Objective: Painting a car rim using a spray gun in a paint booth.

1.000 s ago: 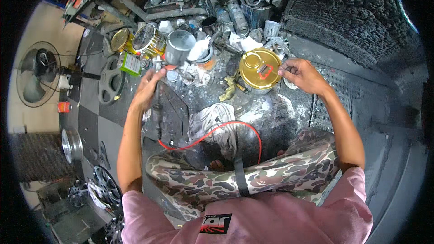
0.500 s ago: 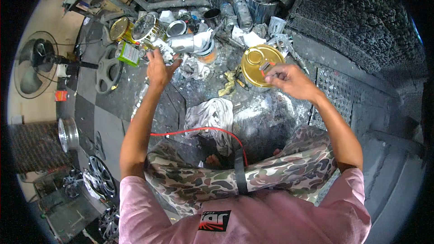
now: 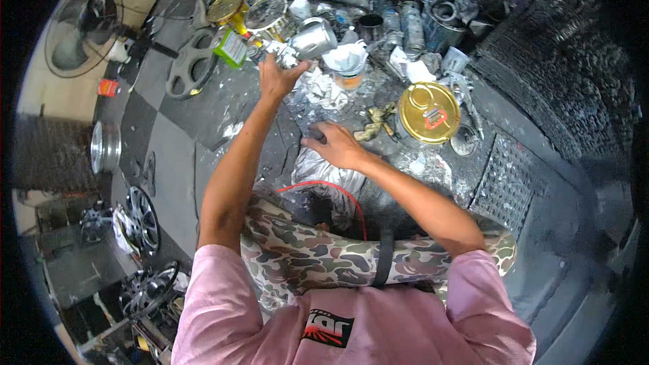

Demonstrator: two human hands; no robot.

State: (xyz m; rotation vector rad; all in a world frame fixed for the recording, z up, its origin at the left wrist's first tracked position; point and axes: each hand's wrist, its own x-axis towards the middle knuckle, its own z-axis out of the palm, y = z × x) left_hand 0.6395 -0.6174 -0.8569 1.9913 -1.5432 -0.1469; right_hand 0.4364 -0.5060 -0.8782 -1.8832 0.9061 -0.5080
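Note:
My left hand (image 3: 278, 82) is closed around the paint-smeared body of what looks like a spray gun (image 3: 280, 53). Its tilted silver metal cup (image 3: 314, 38) points away to the right; the fingers behind the body are partly hidden. A tub with a white paper or plastic lining (image 3: 346, 61) stands just right of the cup. My right hand (image 3: 338, 147) hovers over a crumpled whitish cloth (image 3: 324, 169), fingers bent but apart, nothing in them. Farther right, a small red-orange item (image 3: 436, 119) lies on the round gold lid of a can (image 3: 420, 103).
Paint cans (image 3: 227, 8), a green-and-white tin (image 3: 231, 47) and several dirty containers (image 3: 412, 23) crowd the back. A yellowish rag (image 3: 375, 124) lies before the gold can. A red hose (image 3: 338, 189) crosses by my legs. A fan (image 3: 84, 27) and wheel rims (image 3: 142, 220) stand left.
My right hand has let go of the red-orange item on the gold lid and swung left over the cloth. The silver cup has tipped from beside the lined tub toward the far side. The view has shifted.

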